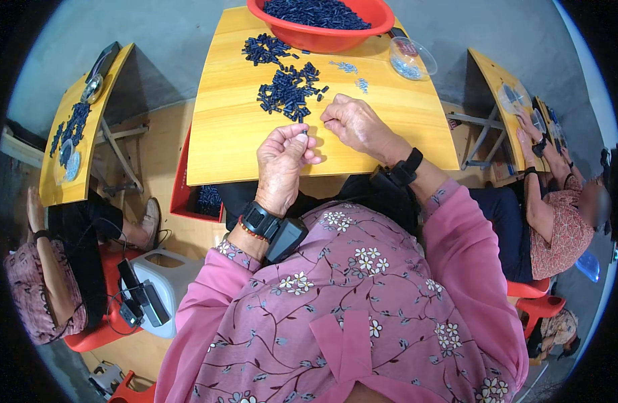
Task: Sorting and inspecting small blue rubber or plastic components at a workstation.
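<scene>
My left hand (pixel 280 164) is closed over the near part of the yellow table, its thumb and forefinger pinching a small dark blue cylindrical piece (pixel 305 131). Just to its right, my right hand (pixel 362 127) is closed too, with the fingertips pressed together; whatever they hold is too small or hidden to make out. Beyond my hands lies a pile of similar dark blue pieces (pixel 289 93), with a second pile (pixel 264 49) farther back. Two little heaps of tiny silvery parts, one nearer (pixel 362 85) and one farther (pixel 345 67), lie to the right of the piles.
A red basin (pixel 322 41) full of dark pieces stands at the table's far edge. Beside it is a clear round dish (pixel 416 60) of silvery parts. A red crate (pixel 191 195) sits below the table's left side. Other people work at tables left and right.
</scene>
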`<state>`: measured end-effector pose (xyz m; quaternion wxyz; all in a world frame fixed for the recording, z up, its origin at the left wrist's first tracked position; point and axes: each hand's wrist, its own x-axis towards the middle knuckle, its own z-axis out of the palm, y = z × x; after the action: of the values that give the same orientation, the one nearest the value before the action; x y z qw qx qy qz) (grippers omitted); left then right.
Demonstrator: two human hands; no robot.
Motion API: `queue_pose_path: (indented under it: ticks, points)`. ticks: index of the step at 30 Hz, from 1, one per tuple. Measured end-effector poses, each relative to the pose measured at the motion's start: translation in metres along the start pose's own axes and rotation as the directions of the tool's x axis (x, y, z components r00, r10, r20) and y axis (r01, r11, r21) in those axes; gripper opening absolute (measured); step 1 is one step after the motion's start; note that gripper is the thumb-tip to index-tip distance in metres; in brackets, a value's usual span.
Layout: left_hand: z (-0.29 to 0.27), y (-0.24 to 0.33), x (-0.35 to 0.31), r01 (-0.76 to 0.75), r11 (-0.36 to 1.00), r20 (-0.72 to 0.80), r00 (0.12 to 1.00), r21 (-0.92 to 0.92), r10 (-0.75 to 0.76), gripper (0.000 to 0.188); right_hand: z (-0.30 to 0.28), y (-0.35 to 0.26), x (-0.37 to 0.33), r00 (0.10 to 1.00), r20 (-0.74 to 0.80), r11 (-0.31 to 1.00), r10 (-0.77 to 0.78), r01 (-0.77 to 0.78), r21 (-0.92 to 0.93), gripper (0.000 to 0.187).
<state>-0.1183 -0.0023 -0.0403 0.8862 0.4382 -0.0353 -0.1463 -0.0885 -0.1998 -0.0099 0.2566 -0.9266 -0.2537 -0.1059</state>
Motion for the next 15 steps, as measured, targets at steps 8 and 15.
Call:
queue_pose_path:
  ticks: [8,15]
  points:
    - [0.0,0.0,0.0,-0.005,1.0,0.013,1.0,0.0,0.005,0.014,-0.011,-0.016,-0.008,0.962,0.06,0.815,0.266,-0.257,0.519,0.01]
    - [-0.002,0.001,-0.001,0.024,0.998,0.072,0.997,0.056,-0.028,0.018,-0.007,-0.025,-0.021,0.91,0.189,0.359,0.368,-0.327,0.874,0.016]
